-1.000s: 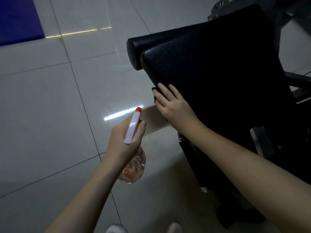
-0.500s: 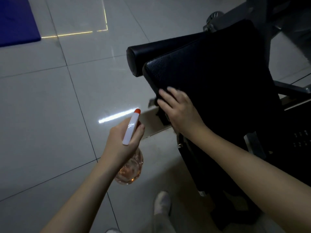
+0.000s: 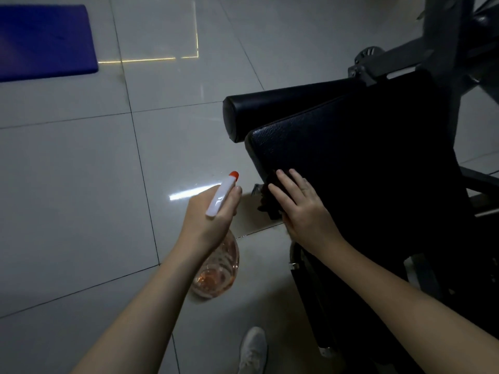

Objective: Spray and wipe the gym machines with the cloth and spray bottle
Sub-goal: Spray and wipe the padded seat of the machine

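Note:
My left hand point(image 3: 209, 214) grips a spray bottle point(image 3: 218, 261) with a clear round body, a white head and an orange nozzle tip, held low over the floor left of the machine. My right hand point(image 3: 302, 209) lies with straight fingers on a dark cloth point(image 3: 267, 198), pressing it against the lower left edge of the black padded seat point(image 3: 364, 171) of the gym machine. Most of the cloth is hidden under the hand.
A black roller pad point(image 3: 270, 114) juts out behind the seat. Grey metal frame parts point(image 3: 405, 58) rise at the upper right. A blue mat point(image 3: 46, 41) lies on the pale tiled floor at the upper left. My white shoe point(image 3: 252, 349) shows at the bottom.
My right hand with the cloth has slid down along the seat's left edge toward its lower corner. The view has pulled back a little. The left hand holds the bottle steady.

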Demonstrator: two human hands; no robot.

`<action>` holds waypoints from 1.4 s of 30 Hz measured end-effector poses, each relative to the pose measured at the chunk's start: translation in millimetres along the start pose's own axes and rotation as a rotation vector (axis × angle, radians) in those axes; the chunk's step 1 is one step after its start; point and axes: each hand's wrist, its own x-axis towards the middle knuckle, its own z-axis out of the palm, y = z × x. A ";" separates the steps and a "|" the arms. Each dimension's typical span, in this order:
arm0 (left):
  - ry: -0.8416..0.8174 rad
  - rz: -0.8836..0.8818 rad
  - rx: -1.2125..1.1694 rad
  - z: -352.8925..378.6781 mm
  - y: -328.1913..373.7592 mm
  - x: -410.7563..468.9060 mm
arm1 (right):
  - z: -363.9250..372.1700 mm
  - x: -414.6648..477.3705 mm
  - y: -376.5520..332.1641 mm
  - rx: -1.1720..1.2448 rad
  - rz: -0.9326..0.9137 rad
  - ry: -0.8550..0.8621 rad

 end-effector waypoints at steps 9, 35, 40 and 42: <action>-0.045 -0.071 -0.081 2.3 -10.9 -3.5 | -3.9 27.6 -4.9 -0.038 -0.024 0.148; -0.004 -0.001 -0.034 1.3 -21.8 0.9 | 7.2 82.3 0.3 -0.180 -0.234 0.204; 0.001 0.007 -0.044 7.6 -10.0 4.7 | 0.6 23.4 0.7 -0.078 -0.197 0.140; -0.009 0.021 -0.023 10.0 -6.3 4.4 | -4.5 19.1 -3.0 0.014 -0.094 0.180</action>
